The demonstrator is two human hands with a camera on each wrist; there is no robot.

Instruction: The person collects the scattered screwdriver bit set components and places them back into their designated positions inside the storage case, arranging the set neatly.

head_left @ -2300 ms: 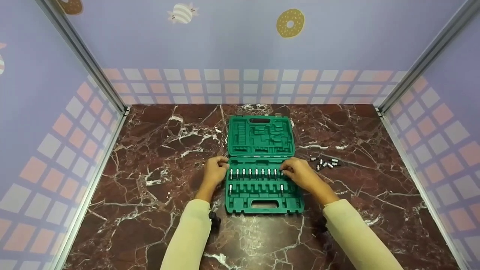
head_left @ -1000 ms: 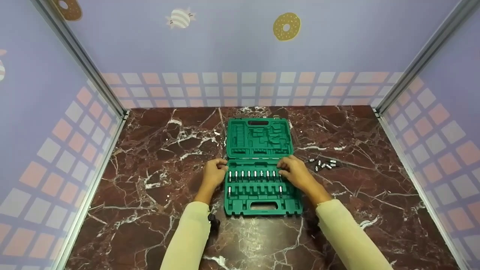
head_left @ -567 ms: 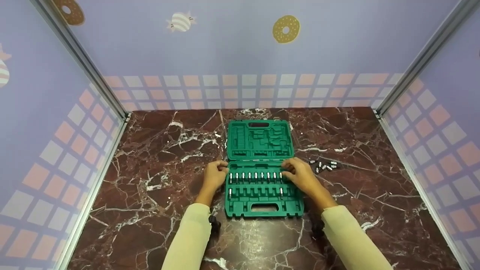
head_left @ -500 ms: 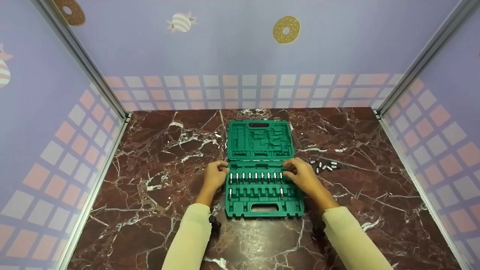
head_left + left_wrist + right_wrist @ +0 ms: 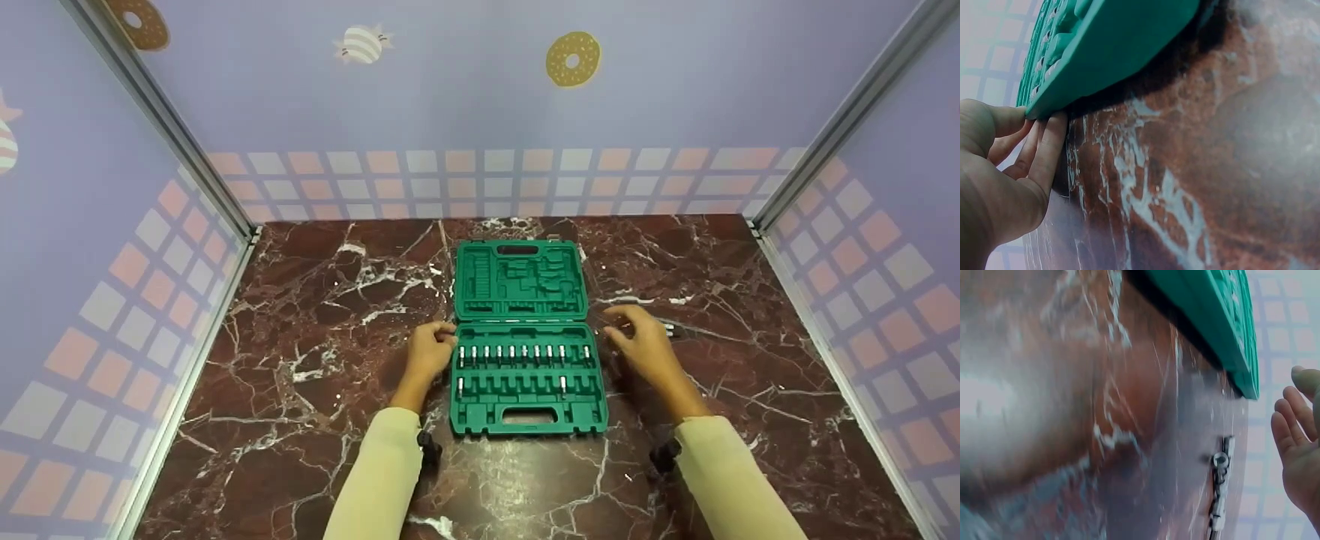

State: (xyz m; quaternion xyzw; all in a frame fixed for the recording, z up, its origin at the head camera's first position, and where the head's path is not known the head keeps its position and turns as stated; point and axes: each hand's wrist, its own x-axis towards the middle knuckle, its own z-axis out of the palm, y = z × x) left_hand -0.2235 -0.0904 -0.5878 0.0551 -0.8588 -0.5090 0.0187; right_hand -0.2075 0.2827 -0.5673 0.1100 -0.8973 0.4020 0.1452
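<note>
An open green tool case (image 5: 525, 331) lies flat with its lid (image 5: 520, 277) folded back. Several small silver-and-black bit sockets (image 5: 512, 354) stand in its upper row, with one socket (image 5: 587, 355) apart at the right end. The lower row holds two more, one socket (image 5: 460, 386) at the left and one socket (image 5: 563, 386) further right. My left hand (image 5: 430, 350) pinches the case's left edge, thumb on the rim and fingers against its side in the left wrist view. Just right of the case, my right hand (image 5: 641, 346) hovers with relaxed fingers, holding nothing.
Loose bit sockets (image 5: 1219, 489) lie on the dark red marble tabletop (image 5: 315, 420) right of the case, mostly hidden behind my right hand in the head view. Purple walls (image 5: 480, 97) enclose the back and both sides.
My right hand set a socket into the upper row, let go, and moved right off the case towards the loose sockets. The rightmost socket is uncovered. My left hand stayed put.
</note>
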